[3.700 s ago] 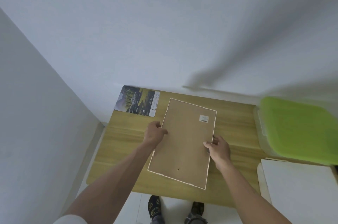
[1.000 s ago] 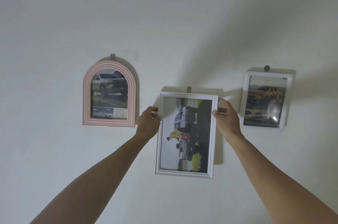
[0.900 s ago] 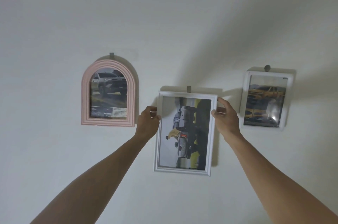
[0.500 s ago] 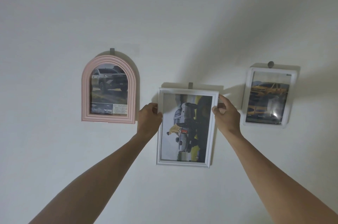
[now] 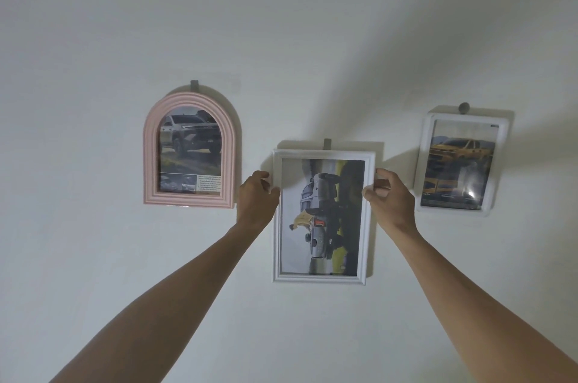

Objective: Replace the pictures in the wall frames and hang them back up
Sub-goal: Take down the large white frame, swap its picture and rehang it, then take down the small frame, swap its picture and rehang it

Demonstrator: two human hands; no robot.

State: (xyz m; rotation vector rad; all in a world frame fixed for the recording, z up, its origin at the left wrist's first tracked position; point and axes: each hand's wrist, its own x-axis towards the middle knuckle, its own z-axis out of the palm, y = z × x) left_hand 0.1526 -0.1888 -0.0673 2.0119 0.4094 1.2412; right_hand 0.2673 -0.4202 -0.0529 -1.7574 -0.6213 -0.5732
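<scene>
On wall, white frame (image 5: 322, 279) (sideways truck photo inside) gripped by left hand (image 5: 256, 198), right hand (image 5: 389, 198).

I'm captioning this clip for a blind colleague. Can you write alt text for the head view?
Two bare hands, left hand and right hand, grip the sides of a white rectangular picture frame against a white wall, under a grey hook. A pink arched frame hangs left, a white rounded frame right.

Single head-worn wide-angle view, facing a white wall (image 5: 312, 23) squarely and tilted slightly upward, at arm's length. Both forearms enter from the lower corners and converge on the white frame (image 5: 322, 279) at centre; wide-angle distortion bows the outer frames. No second view overlaps.
</scene>
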